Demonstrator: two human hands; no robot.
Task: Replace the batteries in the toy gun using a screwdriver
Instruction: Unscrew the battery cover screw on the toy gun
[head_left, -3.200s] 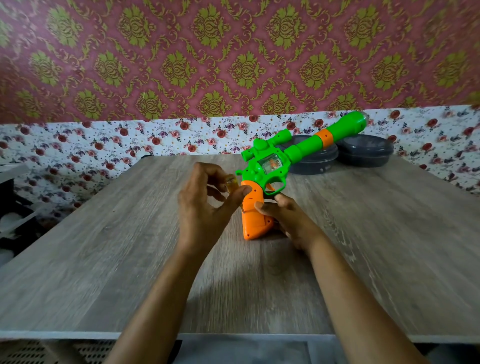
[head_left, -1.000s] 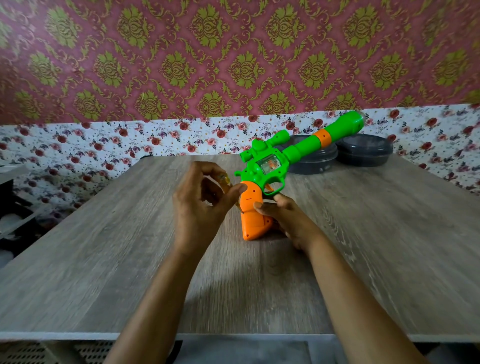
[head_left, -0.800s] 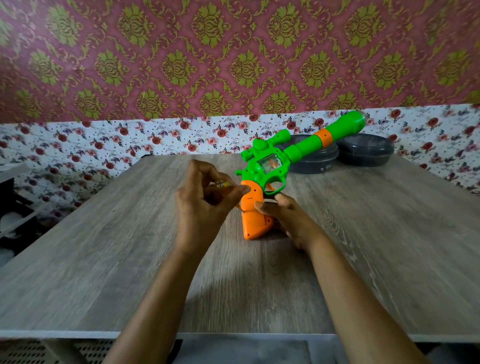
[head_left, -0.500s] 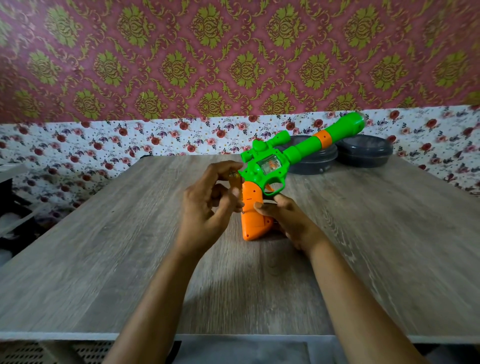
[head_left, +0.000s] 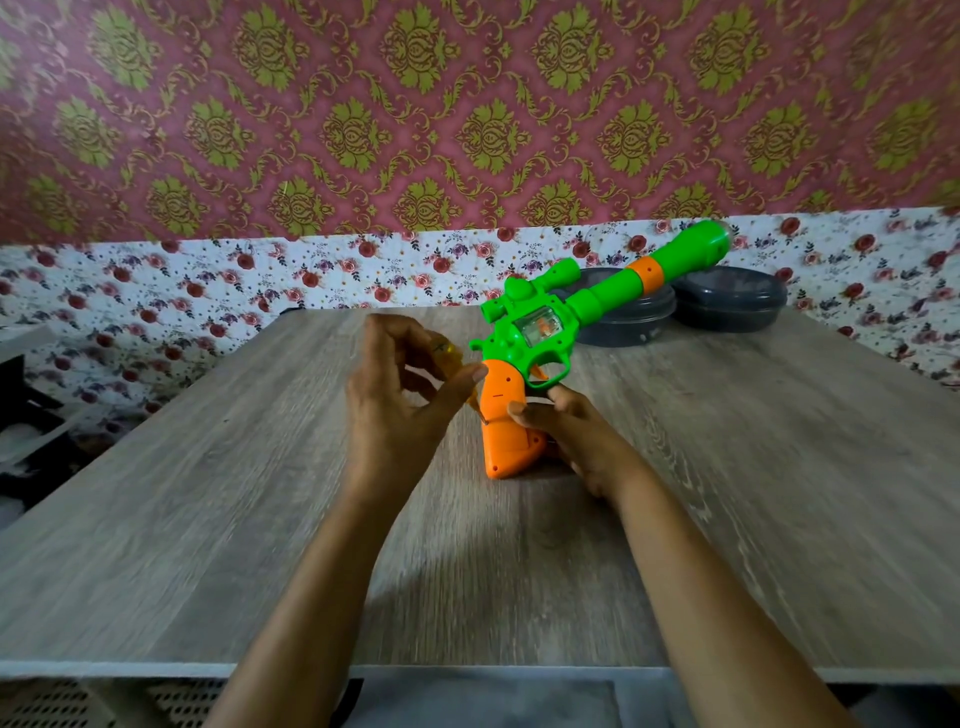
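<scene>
While its butt rests on the tabletop (head_left: 208, 519), the toy gun (head_left: 540, 338) stands tilted in the right hand (head_left: 576, 441), which grips its orange handle; just beside it, the left hand (head_left: 395, 415) pinches a yellow screwdriver (head_left: 449, 356), tip at that handle.

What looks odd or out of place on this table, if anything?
Nothing looks spilled or broken. Only the toy gun looks unusual: it stands on the butt of its orange grip, barrel slanting up, steadied by the right hand while the left hand holds a yellow screwdriver beside it.
</scene>
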